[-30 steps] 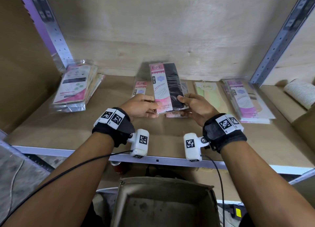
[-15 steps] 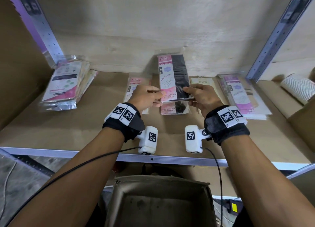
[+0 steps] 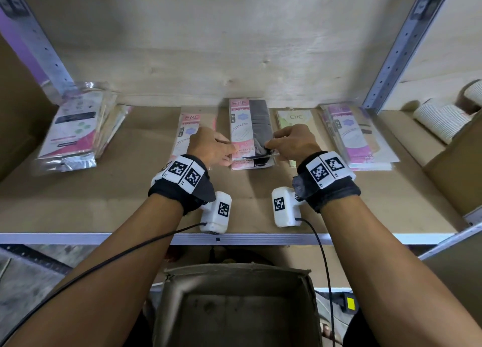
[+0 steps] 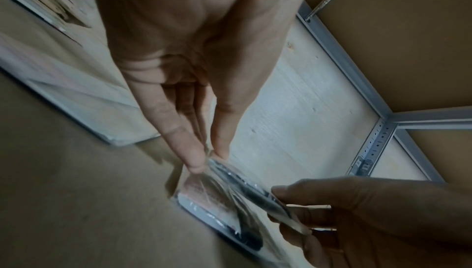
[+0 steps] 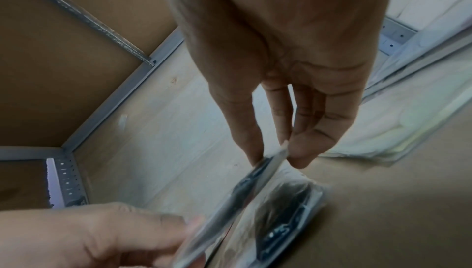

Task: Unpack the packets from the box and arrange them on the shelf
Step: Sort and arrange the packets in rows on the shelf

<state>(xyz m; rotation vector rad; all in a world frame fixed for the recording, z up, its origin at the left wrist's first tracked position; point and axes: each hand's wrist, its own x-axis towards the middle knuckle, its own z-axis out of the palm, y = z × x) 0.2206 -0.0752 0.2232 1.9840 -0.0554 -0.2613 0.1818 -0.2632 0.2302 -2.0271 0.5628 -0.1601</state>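
A pink-and-black packet [image 3: 249, 127] in clear wrap hangs just above the shelf board [image 3: 104, 200], tilted up at its far end. My left hand [image 3: 230, 153] pinches its near left corner and my right hand [image 3: 270, 147] pinches its near right corner. A matching packet [image 3: 245, 164] lies flat right beneath it. The left wrist view shows thumb and fingers [image 4: 196, 161] closed on the packet's edge [image 4: 245, 183]. In the right wrist view the fingertips [image 5: 301, 155] clamp the packet's corner [image 5: 278, 155]. The open cardboard box [image 3: 169, 307] stands below the shelf, nothing visible inside.
On the shelf lie a stack of packets [image 3: 75, 127] at the left, a pink packet [image 3: 187, 127], a green packet [image 3: 294, 118] and a purple-pink stack [image 3: 357, 135]. White rolls [image 3: 440, 119] and a cardboard box [image 3: 459, 169] sit at the right. Metal uprights [image 3: 399, 46] flank the bay.
Both hands have carried the pink-and-black packet deeper into the shelf and lowered it over the matching packet lying there.
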